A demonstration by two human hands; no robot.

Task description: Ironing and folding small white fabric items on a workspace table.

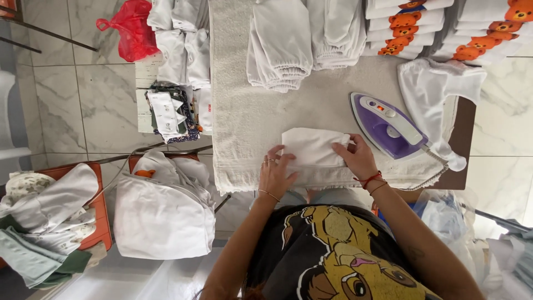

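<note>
A small folded white cloth piece (311, 145) lies on the towel-covered ironing table (244, 116) at its near edge. My left hand (275, 173) rests on the cloth's lower left corner, fingers spread flat. My right hand (355, 157) presses on its right edge, fingers curled over the fabric. A purple and white iron (387, 124) sits flat on the towel just right of my right hand.
Stacks of folded white garments (280, 47) line the table's far side, some with orange bear prints (404, 28). A loose white garment (438, 89) lies by the iron. Piles of white clothes (164, 214) sit on orange stools at left; a red bag (130, 28) lies beyond.
</note>
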